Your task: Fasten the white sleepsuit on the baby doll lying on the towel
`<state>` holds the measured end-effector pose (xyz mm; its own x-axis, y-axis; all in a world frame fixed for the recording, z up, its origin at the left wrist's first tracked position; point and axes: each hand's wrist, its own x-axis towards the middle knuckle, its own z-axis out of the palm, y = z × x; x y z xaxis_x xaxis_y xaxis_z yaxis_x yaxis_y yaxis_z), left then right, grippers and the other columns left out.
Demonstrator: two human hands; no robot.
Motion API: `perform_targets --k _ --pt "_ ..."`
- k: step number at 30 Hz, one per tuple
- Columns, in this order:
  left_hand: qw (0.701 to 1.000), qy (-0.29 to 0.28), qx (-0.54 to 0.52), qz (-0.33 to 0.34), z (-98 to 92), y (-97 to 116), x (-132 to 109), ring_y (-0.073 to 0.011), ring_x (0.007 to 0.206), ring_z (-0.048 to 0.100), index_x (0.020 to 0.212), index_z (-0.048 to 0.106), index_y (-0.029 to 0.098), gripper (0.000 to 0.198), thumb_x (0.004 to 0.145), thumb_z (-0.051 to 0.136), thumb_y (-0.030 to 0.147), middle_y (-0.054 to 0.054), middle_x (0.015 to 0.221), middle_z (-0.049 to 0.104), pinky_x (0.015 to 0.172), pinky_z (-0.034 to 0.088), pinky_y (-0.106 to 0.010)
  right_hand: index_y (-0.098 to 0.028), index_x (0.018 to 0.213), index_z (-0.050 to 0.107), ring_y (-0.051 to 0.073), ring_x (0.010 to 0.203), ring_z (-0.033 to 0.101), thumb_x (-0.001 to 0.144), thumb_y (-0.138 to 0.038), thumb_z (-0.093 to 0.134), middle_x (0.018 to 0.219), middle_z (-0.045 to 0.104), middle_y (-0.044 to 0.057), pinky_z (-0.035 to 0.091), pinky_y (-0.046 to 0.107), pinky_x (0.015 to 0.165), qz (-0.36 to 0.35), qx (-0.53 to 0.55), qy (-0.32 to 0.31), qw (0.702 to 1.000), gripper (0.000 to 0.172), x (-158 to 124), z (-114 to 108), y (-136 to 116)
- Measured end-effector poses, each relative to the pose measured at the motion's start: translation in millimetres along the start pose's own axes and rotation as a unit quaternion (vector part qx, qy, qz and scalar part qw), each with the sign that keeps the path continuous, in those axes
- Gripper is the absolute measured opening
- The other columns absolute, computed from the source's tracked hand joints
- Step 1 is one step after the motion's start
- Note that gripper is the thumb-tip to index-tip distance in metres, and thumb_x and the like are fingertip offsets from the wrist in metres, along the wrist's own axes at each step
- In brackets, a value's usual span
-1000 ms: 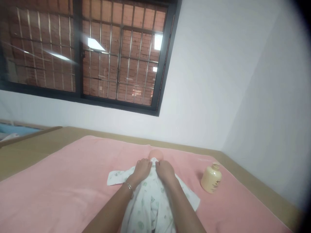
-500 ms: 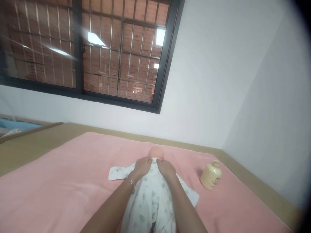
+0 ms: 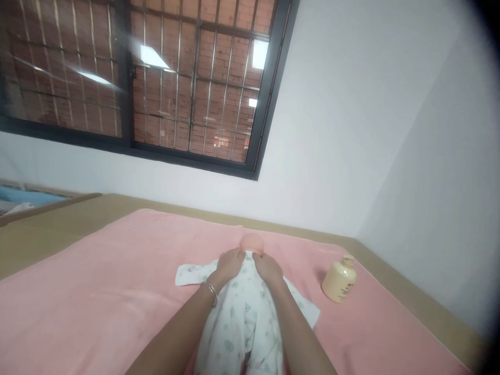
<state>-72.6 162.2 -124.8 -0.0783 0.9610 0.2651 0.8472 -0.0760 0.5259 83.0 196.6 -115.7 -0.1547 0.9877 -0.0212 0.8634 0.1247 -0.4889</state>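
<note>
A baby doll lies on its back on a pink towel, its bald head pointing away from me. It wears a white garment printed with small green shapes. My left hand, with a metal bracelet on the wrist, and my right hand rest side by side on the garment's collar, just below the doll's head. The fingers of both hands are bent over the cloth at the neck. One white sleeve lies spread out to the left.
A cream-yellow bottle lies tilted on the towel to the right of the doll. The towel covers a tan surface that meets white walls. A barred dark-framed window is behind.
The view has tilted slightly, so everything sits a little higher in the picture. My hands stay at the doll's collar with almost no movement.
</note>
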Motion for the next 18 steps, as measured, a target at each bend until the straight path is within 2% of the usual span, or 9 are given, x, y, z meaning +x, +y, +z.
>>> perform_targets --k 18 --pt "1.000 -0.010 0.009 -0.019 -0.2 2.0 0.6 -0.0197 0.085 0.059 0.084 0.060 0.019 0.046 0.090 0.021 0.043 -0.008 0.093 0.066 0.074 0.038 -0.028 -0.016 0.106 0.061 0.027 0.098 0.058 0.085 -0.056 0.023 0.107 0.062 0.013 0.042 0.037 0.082 -0.011 0.002 0.018 1.000 0.059 3.0 2.1 3.9"
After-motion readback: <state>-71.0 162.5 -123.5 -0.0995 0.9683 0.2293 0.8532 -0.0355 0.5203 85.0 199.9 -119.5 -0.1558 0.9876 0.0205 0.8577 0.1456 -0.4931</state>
